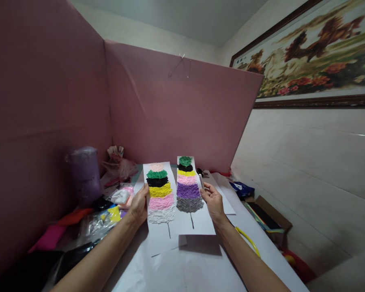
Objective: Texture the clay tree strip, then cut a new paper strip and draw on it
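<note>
The left hand (139,206) pinches the left paper (158,230) by its edge, the right hand (213,199) the right paper (202,224); both look light and bendy to me, best gripped outside the fragile-looking strips (187,190).

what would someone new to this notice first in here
Probably the two brightly banded leaf-like designs held up side by side at the centre: the left sheet in the left hand, the right sheet in the right hand. Next, perhaps, the big pink panel standing behind them, and the framed horse picture on the wall at upper right.
</note>
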Demonstrator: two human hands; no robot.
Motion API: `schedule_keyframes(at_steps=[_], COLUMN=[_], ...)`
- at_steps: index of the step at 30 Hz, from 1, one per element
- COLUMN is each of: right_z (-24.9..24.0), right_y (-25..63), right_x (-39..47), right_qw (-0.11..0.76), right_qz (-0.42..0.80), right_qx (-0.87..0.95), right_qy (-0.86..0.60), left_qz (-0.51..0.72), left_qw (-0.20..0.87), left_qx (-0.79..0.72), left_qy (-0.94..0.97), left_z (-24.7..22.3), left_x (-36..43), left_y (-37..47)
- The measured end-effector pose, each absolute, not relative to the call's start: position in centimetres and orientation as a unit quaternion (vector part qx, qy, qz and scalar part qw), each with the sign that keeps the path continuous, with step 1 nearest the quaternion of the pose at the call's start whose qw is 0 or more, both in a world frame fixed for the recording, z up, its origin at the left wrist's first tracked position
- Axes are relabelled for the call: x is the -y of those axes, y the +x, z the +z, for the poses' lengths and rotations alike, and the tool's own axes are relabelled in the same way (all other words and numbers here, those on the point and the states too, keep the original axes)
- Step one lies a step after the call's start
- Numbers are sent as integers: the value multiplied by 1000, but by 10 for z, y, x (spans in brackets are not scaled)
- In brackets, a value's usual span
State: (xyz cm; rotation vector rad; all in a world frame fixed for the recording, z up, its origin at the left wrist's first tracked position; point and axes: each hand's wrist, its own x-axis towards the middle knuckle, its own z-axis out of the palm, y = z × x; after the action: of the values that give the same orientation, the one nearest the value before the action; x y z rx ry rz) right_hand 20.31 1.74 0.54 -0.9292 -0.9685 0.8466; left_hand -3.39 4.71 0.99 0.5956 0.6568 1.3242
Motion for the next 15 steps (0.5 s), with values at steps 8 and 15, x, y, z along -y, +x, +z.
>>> schedule_keyframes(at_steps=[8, 15], right_z=[21, 30], right_y=[225, 234], right_x=[-25, -48], right_qw=[711, 709], right_qz=[346, 348], right_qx=[428, 400], right_qy=[-438, -465], left_qz=[641, 670], left_qw=[618, 546], left_qx=[-324, -382], left_qy=[318, 328], left_z=[43, 90], left_x=[-59, -68], left_y=[-42, -61])
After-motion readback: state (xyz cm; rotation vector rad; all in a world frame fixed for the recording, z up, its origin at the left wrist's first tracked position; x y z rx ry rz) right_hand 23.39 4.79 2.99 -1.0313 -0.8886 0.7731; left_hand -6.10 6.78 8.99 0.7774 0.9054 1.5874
